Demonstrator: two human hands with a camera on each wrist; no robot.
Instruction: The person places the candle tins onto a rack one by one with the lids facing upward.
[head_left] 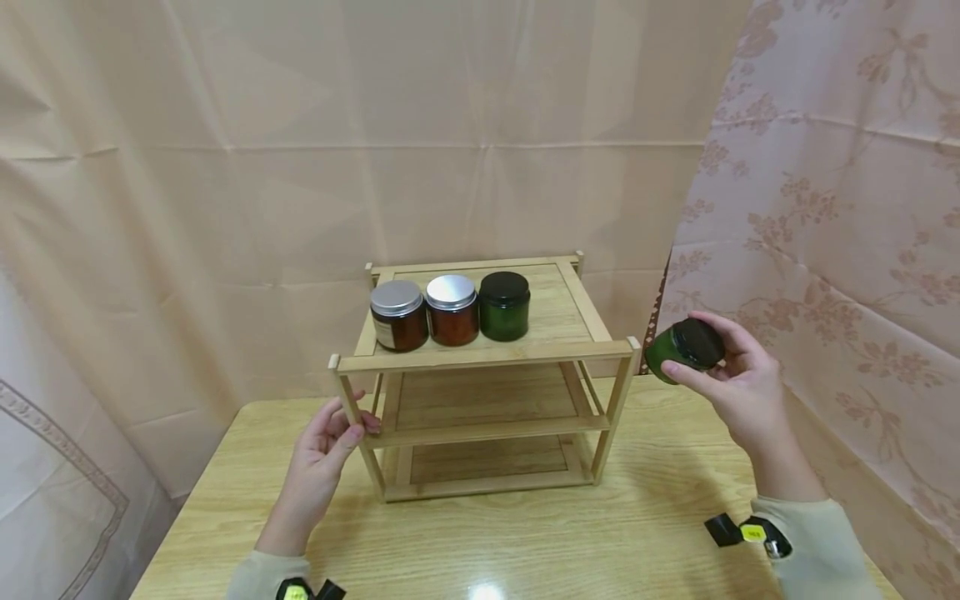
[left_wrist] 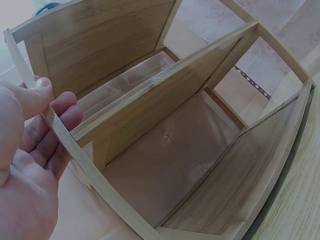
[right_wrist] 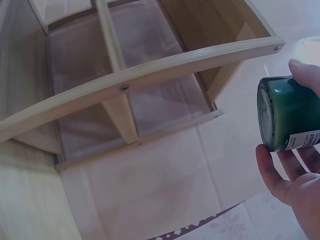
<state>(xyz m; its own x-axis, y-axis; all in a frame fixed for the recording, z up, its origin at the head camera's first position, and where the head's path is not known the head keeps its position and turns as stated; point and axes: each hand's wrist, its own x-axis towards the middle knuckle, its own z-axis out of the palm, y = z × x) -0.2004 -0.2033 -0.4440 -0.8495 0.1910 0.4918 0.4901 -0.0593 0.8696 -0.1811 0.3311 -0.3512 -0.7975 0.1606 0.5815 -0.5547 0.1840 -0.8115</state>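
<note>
A green jar (head_left: 663,353) with a black lid is gripped by my right hand (head_left: 750,387), tilted, in the air just right of the wooden shelf rack (head_left: 480,433). In the right wrist view the jar (right_wrist: 285,112) shows its base and a white label. My left hand (head_left: 322,450) holds the rack's front left post, thumb in front and fingers curled behind; the left wrist view shows this hand (left_wrist: 30,150) around the post. On the top shelf stand two amber jars with silver lids, one left (head_left: 400,327) and one middle (head_left: 453,321), and a green jar with a black lid (head_left: 505,312).
The three-tier rack stands on a light wooden table (head_left: 525,542). Behind it hangs a beige curtain (head_left: 450,125); a floral curtain (head_left: 840,208) hangs on the right. A front rail (head_left: 480,360) runs along the top shelf's near edge.
</note>
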